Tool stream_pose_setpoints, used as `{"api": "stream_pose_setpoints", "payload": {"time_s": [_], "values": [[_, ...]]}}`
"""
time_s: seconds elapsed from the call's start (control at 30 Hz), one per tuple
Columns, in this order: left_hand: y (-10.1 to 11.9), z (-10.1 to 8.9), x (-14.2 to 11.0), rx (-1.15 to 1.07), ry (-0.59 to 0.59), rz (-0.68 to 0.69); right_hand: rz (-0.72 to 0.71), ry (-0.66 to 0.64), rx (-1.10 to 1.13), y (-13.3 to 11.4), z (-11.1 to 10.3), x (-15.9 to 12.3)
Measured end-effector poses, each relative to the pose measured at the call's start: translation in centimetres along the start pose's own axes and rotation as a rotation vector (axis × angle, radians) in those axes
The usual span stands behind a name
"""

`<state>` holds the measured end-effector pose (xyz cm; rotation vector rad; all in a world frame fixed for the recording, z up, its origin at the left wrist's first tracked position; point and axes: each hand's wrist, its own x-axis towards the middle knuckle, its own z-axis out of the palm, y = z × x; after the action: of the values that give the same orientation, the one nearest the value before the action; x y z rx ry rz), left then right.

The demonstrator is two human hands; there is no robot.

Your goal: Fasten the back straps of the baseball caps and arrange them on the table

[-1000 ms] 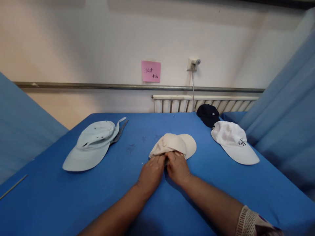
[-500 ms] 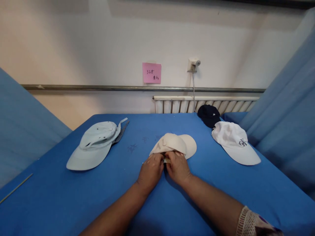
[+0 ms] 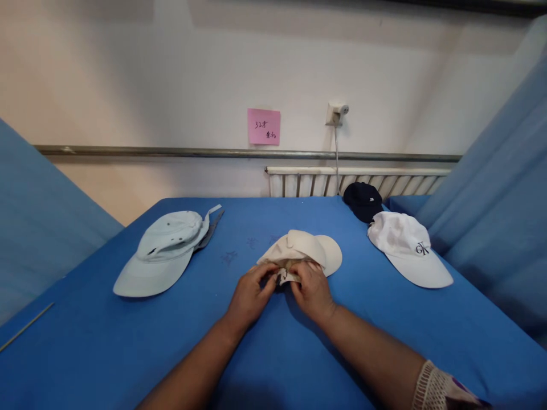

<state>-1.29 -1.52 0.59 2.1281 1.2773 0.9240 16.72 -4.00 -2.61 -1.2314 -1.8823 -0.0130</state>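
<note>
In the middle of the blue-covered table (image 3: 162,347) lies a beige baseball cap (image 3: 304,246), its brim pointing right. My left hand (image 3: 252,290) grips the cap's near left edge between thumb and fingers. On the near right edge, my right hand (image 3: 311,287) has its fingers bent round the fabric. Between the two hands the cap's opening and a strap piece (image 3: 287,276) with small dark marks show. Part of the lower edge is hidden behind my fingers.
A pale blue cap (image 3: 164,250) sits at left with a dark grey strap (image 3: 209,233) beneath it. On the right are a white cap (image 3: 404,245) and a black cap (image 3: 362,200). A thin stick (image 3: 26,327) lies at far left. Blue curtains (image 3: 499,171) hang on both sides.
My left hand has shifted slightly left, away from the right hand, its thumb and fingers spreading apart. The strap piece between the hands now shows more. The other caps stay in place.
</note>
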Motion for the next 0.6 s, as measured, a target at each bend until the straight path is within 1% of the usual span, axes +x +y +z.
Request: {"api": "stream_pose_setpoints", "payload": {"time_s": [0.07, 0.1, 0.2, 0.3, 0.43, 0.6], "values": [[0.39, 0.17, -0.12, -0.025, -0.043, 0.079, -0.016, 0.022, 0.030, 0.18, 0.08, -0.01], [0.58, 0.25, -0.15, -0.039, -0.069, 0.094, -0.027, 0.031, 0.046, 0.28, 0.11, -0.03], [0.88, 0.41, -0.16, -0.064, -0.112, 0.070, -0.072, 0.046, 0.079, 0.48, 0.16, -0.04], [0.83, 0.53, -0.22, -0.050, -0.092, 0.033, -0.106, 0.042, 0.085, 0.49, 0.12, -0.01], [0.73, 0.58, -0.35, -0.023, -0.077, 0.000, -0.107, 0.038, 0.087, 0.44, 0.16, -0.04], [0.98, 0.60, -0.49, 0.054, -0.118, 0.045, -0.116, 0.034, 0.101, 0.50, 0.48, -0.23]]}}
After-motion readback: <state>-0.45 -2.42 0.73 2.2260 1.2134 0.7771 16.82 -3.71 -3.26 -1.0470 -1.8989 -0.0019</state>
